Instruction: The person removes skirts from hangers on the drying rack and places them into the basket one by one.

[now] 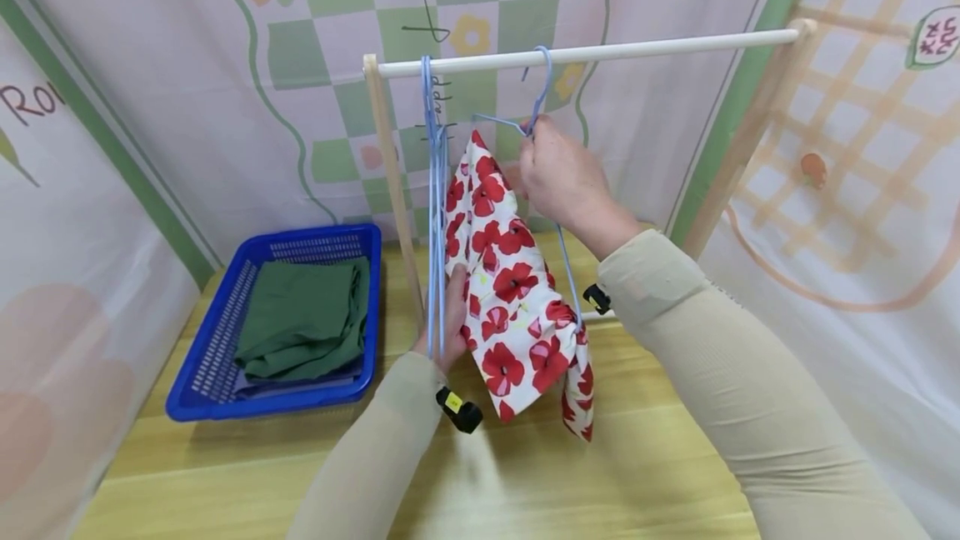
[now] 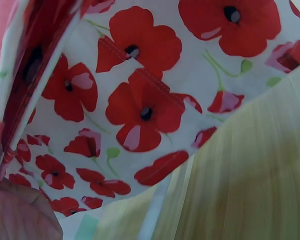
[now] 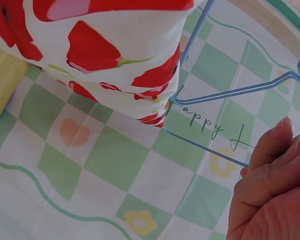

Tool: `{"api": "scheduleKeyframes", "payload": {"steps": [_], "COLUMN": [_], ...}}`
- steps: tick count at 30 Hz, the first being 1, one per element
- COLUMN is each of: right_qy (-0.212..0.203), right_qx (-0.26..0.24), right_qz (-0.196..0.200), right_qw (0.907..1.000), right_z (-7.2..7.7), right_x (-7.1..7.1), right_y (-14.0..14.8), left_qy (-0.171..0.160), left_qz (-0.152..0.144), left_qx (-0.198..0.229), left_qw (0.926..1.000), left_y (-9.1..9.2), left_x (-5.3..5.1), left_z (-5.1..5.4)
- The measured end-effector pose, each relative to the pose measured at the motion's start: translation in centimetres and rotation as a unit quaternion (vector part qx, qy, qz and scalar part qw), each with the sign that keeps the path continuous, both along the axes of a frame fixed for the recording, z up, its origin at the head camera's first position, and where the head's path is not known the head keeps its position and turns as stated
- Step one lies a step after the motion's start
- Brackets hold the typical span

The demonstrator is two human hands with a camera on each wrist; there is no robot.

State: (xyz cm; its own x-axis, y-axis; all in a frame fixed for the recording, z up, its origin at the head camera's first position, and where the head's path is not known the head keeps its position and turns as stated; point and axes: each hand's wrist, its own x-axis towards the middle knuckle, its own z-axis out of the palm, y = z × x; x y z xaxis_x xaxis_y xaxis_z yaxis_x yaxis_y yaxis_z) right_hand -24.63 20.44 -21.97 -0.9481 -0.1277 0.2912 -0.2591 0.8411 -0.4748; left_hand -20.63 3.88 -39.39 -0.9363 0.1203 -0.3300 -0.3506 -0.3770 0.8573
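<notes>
A white cloth with red poppies hangs at a slant, one end draped over a light blue hanger. The hanger's hook is over the white rail. My right hand grips that hanger just below its hook, fingers curled. My left hand pinches the cloth's left edge, partly hidden behind other hangers. In the left wrist view the thumb lies against the folded fabric, the other fingers out of sight. A corner of the cloth sits by the hanger's end in the right wrist view.
Several light blue hangers hang together at the rail's left end. A blue basket with folded dark green cloth stands left on the wooden table. Wooden posts hold the rail, and a patterned curtain is behind.
</notes>
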Motion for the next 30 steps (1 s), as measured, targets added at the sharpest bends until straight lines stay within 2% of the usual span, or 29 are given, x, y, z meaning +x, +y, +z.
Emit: {"api": "scheduleKeyframes", "payload": {"steps": [3,6,11,13,16,22,25,30], "right_qy": [0.003,0.0,-0.01,-0.013,-0.018,-0.026,-0.024,-0.029], "right_qx": [0.007,0.014,0.016,0.016,0.016,0.017,0.022,0.024], "right_qz": [-0.002,-0.004,0.001,0.002,0.004,0.004,0.005,0.002], "right_qw": [1.0,0.9999,0.9998,0.9998,0.9997,0.9995,0.9995,0.9993], "right_z": [0.1,0.2,0.3,0.3,0.4,0.5,0.5,0.7], "right_x": [0.0,0.0,0.1,0.1,0.2,0.2,0.2,0.2], "right_y": [0.1,0.3,0.5,0.5,0.6,0.8,1.0,1.3], "left_qy": [-0.002,0.005,0.049,0.064,0.067,0.04,0.028,0.027], "left_qz": [-0.004,0.002,0.021,0.022,0.018,0.019,0.025,0.036], "left_qx": [-0.02,-0.037,-0.051,-0.055,-0.048,-0.036,-0.043,-0.044], "left_qw": [0.9998,0.9993,0.9973,0.9962,0.9964,0.9984,0.9984,0.998], "left_y": [-0.1,-0.1,-0.1,-0.2,-0.4,-1.1,-1.1,-1.3], "left_x": [0.7,1.2,1.9,2.0,2.0,1.5,1.6,2.0], "left_z": [1.0,1.5,1.5,1.4,0.9,-0.3,-0.5,-0.7]}}
